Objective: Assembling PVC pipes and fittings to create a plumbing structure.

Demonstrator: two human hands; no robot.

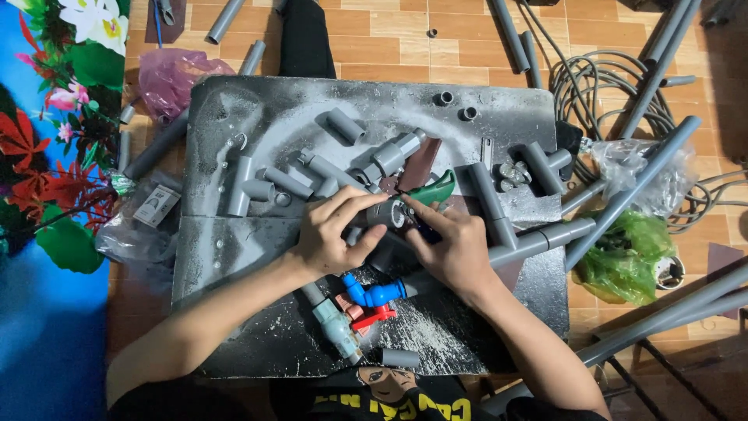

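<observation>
1. Seen from above, a person's two bare hands meet at the centre of a dusty grey board (234,257) laid on a tiled floor (389,39).
2. The left hand (331,234) comes in from seven o'clock, forearm angled up and right, its fingers curled around a short grey pipe fitting (387,213), which it grips firmly.
3. The right hand (452,249) enters from five o'clock, wrist bent inward, fingertips pinched on the same fitting's right end; what else it may hold underneath cannot be made out.
4. A green-handled tool (434,189) lies just beyond the fitting at one o'clock.
5. A blue valve (374,293) with a red handle (374,316) lies at six o'clock of the hands, near the wrists.
6. Loose grey elbows and couplings (265,187) are scattered at ten o'clock.
7. A long grey pipe (623,195) runs off toward two o'clock, past a green plastic bag (623,257) at three o'clock.
</observation>
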